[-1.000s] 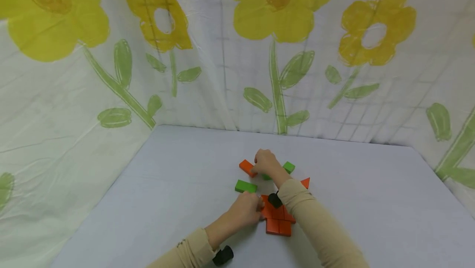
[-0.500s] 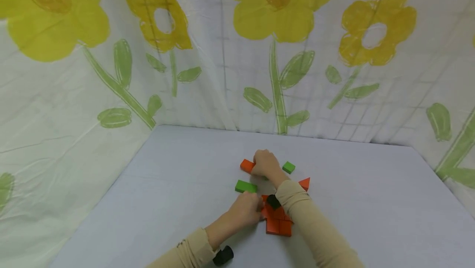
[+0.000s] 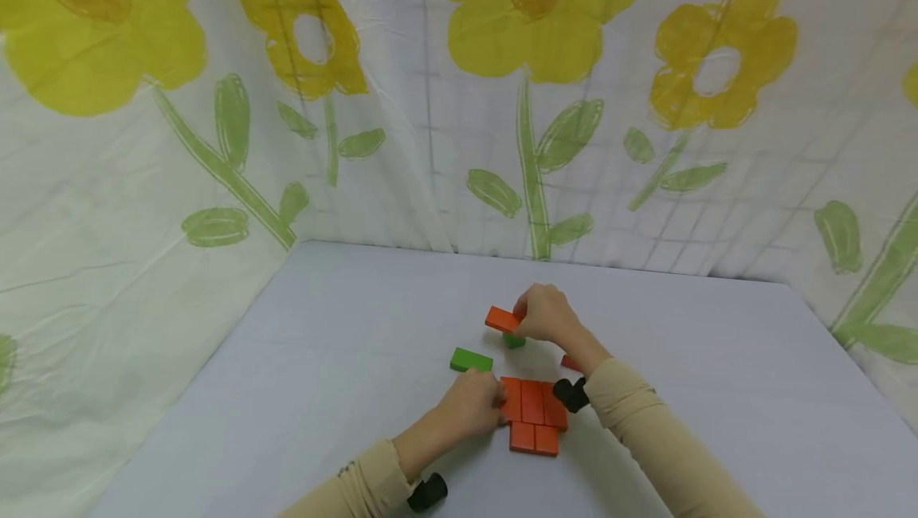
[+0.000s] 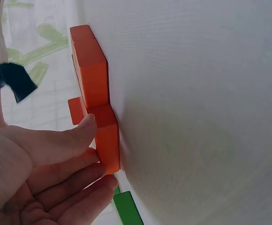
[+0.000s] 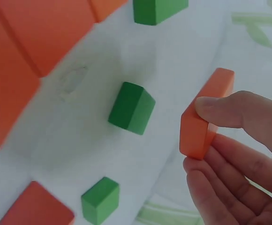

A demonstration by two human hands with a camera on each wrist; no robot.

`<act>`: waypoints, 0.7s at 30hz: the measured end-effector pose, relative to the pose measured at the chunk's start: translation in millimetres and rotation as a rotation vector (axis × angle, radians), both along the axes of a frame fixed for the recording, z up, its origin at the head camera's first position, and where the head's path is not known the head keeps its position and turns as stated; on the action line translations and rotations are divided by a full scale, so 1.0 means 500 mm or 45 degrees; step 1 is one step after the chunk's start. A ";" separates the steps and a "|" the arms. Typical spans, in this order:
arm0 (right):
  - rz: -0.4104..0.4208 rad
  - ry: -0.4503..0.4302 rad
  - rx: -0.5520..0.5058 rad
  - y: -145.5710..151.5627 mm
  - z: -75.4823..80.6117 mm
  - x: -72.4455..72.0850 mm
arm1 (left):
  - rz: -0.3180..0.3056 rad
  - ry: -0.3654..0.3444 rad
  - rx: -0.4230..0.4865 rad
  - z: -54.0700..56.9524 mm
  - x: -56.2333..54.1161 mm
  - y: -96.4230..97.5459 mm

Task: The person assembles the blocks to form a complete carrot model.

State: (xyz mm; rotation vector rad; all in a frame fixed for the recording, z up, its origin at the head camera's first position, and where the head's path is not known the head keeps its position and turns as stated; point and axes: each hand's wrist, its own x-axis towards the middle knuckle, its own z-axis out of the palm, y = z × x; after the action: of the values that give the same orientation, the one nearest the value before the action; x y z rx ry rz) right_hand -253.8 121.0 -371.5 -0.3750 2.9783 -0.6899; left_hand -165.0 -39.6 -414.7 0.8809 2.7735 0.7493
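My right hand pinches an orange-red rectangular block between thumb and fingertips, with the block raised off the table. Just below it in the head view is a small green block. My left hand rests at the left side of a flat cluster of red blocks, three side by side with two shorter ones in front. In the left wrist view, the thumb tip and fingertips touch the side of the outer red block. The hand's fingers are loosely bent.
A longer green block lies beyond my left hand. Another small green block shows in the right wrist view. Near it lies a red piece, mostly hidden by my right wrist in the head view. A flower-printed curtain hangs behind the white table.
My right hand has picked up the orange-red block from the table and carried it to the right. The left hand has stayed at the cluster.
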 end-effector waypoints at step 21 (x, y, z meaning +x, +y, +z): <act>0.067 0.037 -0.113 0.073 -0.009 0.146 | 0.024 -0.009 -0.030 -0.002 0.001 0.001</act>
State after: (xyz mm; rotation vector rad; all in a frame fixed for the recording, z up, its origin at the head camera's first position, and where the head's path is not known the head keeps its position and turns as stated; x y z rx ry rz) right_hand -180.8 157.6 -375.9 -0.4715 2.9596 -0.8202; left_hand -164.7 -38.9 -415.5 0.8476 2.7827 0.7193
